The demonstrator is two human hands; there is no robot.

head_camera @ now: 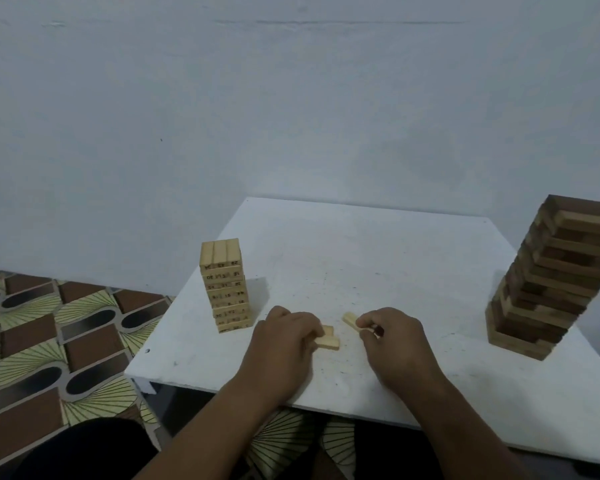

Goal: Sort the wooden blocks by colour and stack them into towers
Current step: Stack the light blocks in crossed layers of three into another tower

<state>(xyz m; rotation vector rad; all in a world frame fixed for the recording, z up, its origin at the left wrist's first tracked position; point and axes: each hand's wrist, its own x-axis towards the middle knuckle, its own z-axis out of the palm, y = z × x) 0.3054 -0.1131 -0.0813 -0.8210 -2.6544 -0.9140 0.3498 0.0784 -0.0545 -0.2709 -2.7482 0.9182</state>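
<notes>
A tower of pale numbered blocks (pixel 226 287) stands on the left side of the white table (pixel 378 265). A taller, leaning tower of dark brown blocks (pixel 551 278) stands at the right. My left hand (pixel 284 341) grips two pale blocks (pixel 328 339) lying on the table in front of me. My right hand (pixel 392 341) pinches another pale block (pixel 350 321), one end of it tilted up off the table. The two hands are close together near the table's front edge.
A plain grey wall rises behind the table. Patterned floor covering (pixel 56 341) in brown, green and black lies to the left and under the table. My dark-clothed knees (pixel 84 452) are below the front edge.
</notes>
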